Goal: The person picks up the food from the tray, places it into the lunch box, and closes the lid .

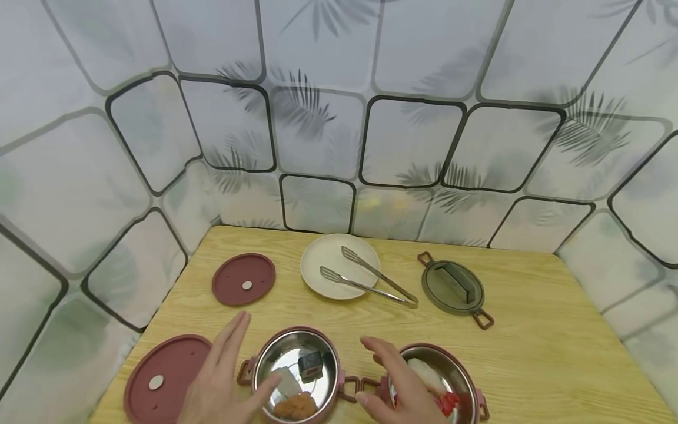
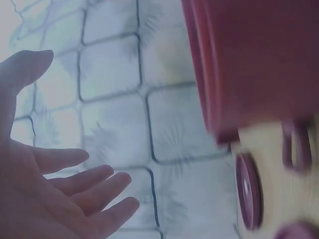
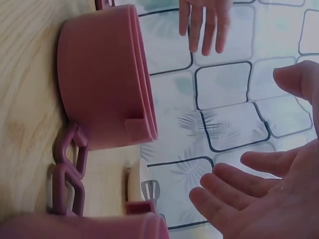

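My left hand (image 1: 219, 377) hovers with fingers extended between a maroon disc-shaped lid (image 1: 180, 353) and the left maroon pot (image 1: 288, 338); its thumb overlaps the pot's rim in the head view. Inside that pot lie a dark block (image 1: 310, 365), a pale grey piece (image 1: 288, 383) and an orange-brown piece (image 1: 295, 406). My right hand (image 1: 399, 386) is over the left side of the right pot (image 1: 457, 371), fingers loosely bent and holding nothing. A whitish piece (image 1: 422, 372) and a red piece (image 1: 449, 403) show in it, partly hidden by the hand. Both wrist views show empty palms.
Farther back are a smaller maroon lid (image 1: 238, 277), a cream plate (image 1: 318, 253) with metal tongs (image 1: 392, 285) lying across it, and a dark green lidded-looking dish (image 1: 452, 285) with two brown loop handles. Patterned fabric (image 1: 318, 135) walls in the wooden table (image 1: 540, 330).
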A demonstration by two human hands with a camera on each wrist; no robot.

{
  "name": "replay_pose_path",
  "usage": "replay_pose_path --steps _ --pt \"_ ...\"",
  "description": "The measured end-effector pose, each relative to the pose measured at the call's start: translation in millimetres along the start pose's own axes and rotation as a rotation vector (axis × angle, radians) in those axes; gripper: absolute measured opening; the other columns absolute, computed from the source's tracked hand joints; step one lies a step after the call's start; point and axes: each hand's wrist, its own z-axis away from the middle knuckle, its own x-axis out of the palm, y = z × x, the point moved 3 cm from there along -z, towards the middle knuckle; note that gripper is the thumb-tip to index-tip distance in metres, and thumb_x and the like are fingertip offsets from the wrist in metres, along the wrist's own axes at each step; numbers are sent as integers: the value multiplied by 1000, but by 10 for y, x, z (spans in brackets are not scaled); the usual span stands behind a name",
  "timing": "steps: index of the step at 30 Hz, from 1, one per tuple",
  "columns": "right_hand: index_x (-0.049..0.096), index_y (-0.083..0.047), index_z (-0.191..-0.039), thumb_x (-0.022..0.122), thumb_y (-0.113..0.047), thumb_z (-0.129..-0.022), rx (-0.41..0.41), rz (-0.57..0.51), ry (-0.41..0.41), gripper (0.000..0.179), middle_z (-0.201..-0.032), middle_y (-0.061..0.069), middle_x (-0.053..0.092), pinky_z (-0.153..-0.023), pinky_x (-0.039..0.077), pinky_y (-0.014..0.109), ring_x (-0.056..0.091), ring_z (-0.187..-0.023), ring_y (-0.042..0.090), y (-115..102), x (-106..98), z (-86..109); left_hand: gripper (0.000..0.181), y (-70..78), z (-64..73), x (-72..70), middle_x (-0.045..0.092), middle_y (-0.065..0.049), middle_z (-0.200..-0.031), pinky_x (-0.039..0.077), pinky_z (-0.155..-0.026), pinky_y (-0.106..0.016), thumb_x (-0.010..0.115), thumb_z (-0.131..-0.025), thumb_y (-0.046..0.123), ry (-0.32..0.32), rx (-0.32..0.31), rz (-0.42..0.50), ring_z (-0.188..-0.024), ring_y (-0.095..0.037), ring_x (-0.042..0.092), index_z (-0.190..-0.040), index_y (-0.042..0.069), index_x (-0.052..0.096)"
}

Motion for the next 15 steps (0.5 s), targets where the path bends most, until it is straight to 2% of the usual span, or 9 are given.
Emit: replay_pose_path --steps 1,2,4,7,9,11,15 --pt "30 -27 -139 63 -28 -86 -9 -8 -2 63 -137 7 37 -79 50 37 46 -109 24 5 20 -7 94 -86 -19 -35 30 -2 -144 49 -64 -53 68 -72 59 3 -17 -27 -111 -33 47 -145 32 15" --pt "29 -26 -139 63 -28 -85 -26 5 -1 64 -137 9 37 -76 51 37 46 -108 26 6 42 -14 94 -183 -40 -65 31 -6 -143 48 -68 -56 69 -72 57 27 -4 -46 -114 -35 45 -146 29 16" --pt "27 -26 -140 64 -29 -85 -48 23 -3 67 -138 10 36 -76 51 39 45 -110 28 9 87 -23 95 -378 -76 -116 31 -13 -143 45 -73 -61 69 -73 55 43 -11 -94 -116 -39 41 -146 24 16" --pt "25 -25 -142 66 -33 -82 -41 86 -12 73 -139 9 35 -86 44 53 35 -121 31 23 152 -32 97 -677 -119 -143 29 -23 -140 37 -80 -67 66 -75 57 30 -50 -165 -118 -46 34 -146 14 17" --pt "26 -22 -142 68 -37 -80 -36 126 -20 76 -140 10 35 -90 39 59 34 -123 29 44 198 -44 99 -859 -134 -144 25 -28 -139 31 -84 -69 63 -75 62 -16 -122 -216 -118 -50 29 -145 9 16" --pt "27 -17 -142 69 -38 -78 -36 129 -33 80 -140 14 34 -89 38 61 34 -123 31 65 245 -63 104 -1032 -140 -132 21 -32 -138 24 -88 -70 59 -73 68 -63 -203 -262 -118 -54 23 -144 5 16" --pt "24 -11 -143 69 -43 -78 -63 156 -72 86 -139 21 34 -88 39 62 35 -122 35 98 348 -113 118 -1304 -132 -66 10 -36 -137 15 -89 -74 54 -65 80 -184 -400 -316 -121 -58 7 -144 5 9"
